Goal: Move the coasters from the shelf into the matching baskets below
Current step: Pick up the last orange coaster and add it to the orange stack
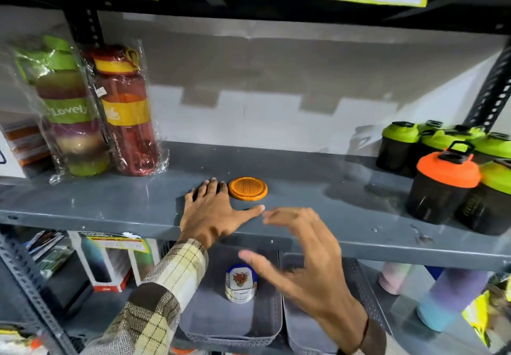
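Left hand (211, 211) flat and palm down, fingers spread, thumb stretched out to the right, plaid sleeve (154, 299) running back to the lower left; right hand (307, 255) raised, open and empty, fingers curled loosely, slightly blurred

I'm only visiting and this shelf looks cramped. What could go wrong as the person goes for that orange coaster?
1. The orange coaster lies flat near the shelf's front edge; a clumsy swipe by the left hand might slide it off, missing the baskets.
2. The left basket already holds a stack of white patterned coasters; the orange one might land there rather than in the right basket.
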Demonstrator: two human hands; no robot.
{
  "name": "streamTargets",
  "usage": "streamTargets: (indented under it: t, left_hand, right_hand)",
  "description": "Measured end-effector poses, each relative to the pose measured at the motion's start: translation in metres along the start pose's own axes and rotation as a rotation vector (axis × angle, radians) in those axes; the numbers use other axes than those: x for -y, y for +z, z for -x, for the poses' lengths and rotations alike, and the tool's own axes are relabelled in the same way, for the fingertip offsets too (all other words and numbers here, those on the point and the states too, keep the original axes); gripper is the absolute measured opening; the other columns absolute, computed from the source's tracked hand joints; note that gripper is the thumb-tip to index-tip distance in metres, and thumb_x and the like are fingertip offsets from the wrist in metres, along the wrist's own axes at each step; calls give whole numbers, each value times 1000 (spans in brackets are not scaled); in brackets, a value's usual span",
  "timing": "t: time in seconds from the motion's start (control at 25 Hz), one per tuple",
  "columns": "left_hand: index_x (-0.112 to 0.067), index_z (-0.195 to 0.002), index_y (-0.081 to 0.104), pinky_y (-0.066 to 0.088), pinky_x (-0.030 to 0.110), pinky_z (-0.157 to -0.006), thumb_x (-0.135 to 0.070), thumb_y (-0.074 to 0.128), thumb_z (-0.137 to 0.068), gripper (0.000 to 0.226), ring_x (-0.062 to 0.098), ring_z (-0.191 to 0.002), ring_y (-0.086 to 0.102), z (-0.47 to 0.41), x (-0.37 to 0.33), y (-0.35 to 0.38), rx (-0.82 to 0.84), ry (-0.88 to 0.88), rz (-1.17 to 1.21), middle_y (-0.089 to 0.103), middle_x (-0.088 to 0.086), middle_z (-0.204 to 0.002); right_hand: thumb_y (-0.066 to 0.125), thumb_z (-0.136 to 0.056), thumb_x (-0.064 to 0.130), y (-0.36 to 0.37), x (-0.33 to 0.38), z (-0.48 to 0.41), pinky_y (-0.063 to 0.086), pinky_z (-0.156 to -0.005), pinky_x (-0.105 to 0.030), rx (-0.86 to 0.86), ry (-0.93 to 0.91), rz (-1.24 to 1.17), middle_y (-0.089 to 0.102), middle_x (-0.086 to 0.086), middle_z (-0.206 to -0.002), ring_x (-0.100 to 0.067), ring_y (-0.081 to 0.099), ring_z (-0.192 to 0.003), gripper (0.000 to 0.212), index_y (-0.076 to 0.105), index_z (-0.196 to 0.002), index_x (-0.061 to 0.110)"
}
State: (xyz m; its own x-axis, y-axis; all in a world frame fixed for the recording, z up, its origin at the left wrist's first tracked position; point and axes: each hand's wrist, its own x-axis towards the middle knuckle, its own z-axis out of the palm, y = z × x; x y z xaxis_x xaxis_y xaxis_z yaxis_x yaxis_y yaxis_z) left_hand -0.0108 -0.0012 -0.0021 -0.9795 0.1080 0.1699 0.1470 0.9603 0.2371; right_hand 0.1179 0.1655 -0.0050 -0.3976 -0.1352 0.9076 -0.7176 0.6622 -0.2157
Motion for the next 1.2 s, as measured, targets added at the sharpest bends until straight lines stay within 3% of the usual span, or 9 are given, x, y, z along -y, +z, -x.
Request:
streamTargets:
  t: [0.12, 0.24, 0.36, 0.56, 0.76, 1.04, 1.2]
  left_hand:
    - [-15, -159, 25, 9, 48, -123, -98, 30, -69, 122, 22, -155, 11, -2, 2, 1, 6, 19, -39, 16, 7, -170]
    - [-21, -154, 36, 16, 48, -120, -98, 24, -62, 121, 23, -152, 20, -3, 1, 0, -2, 8, -33, 27, 4, -166]
    - [-26, -148, 44, 21, 48, -117, -101, 24, -61, 117, 24, -146, 30, -2, 1, 0, -53, 26, -6, 38, 3, -159]
    - [-21, -153, 38, 14, 48, -120, -96, 30, -65, 116, 23, -152, 20, -2, 1, 0, -38, 23, -23, 27, 4, -166]
    - [-19, -156, 33, 15, 49, -121, -98, 26, -60, 124, 24, -153, 19, -2, 1, -2, -27, 9, -19, 23, 5, -167]
    - [-16, -148, 44, 22, 50, -116, -105, 23, -59, 127, 28, -147, 31, 0, 2, -3, -51, 24, -22, 34, 7, -162]
    - [-13, -154, 35, 18, 50, -118, -103, 27, -64, 127, 27, -152, 22, 0, 2, -2, -14, 15, -37, 27, 7, -166]
  right_hand:
    - [72, -89, 55, 9, -12, -41, 48, -87, -20, -15, 70, 24, 62, 12, -111, -4, 60, -100, 42, 57, -116, 27]
    - [73, -84, 57, 29, -30, -74, 53, -93, -36, 192, 252, 90, 56, 10, -124, -14, 58, -111, 56, 46, -126, 32]
    - [78, -79, 55, 54, -53, -92, 48, -102, -46, 422, 406, 158, 55, -2, -136, -27, 54, -125, 77, 35, -136, 28]
    - [82, -72, 57, 85, -87, -86, 36, -104, -50, 583, 606, 211, 67, -11, -119, -38, 52, -125, 95, 25, -141, 26]
    - [87, -68, 53, 88, -94, -77, 36, -101, -45, 481, 667, 88, 66, -4, -107, -35, 61, -118, 91, 28, -131, 26]
    - [92, -62, 48, 38, -52, -79, 41, -101, -42, 163, 415, 70, 59, 4, -125, -22, 54, -119, 98, 24, -130, 34]
    - [93, -62, 49, -6, -10, -88, 46, -99, -48, -29, 220, 62, 34, 33, -125, -19, 56, -120, 98, 28, -133, 30]
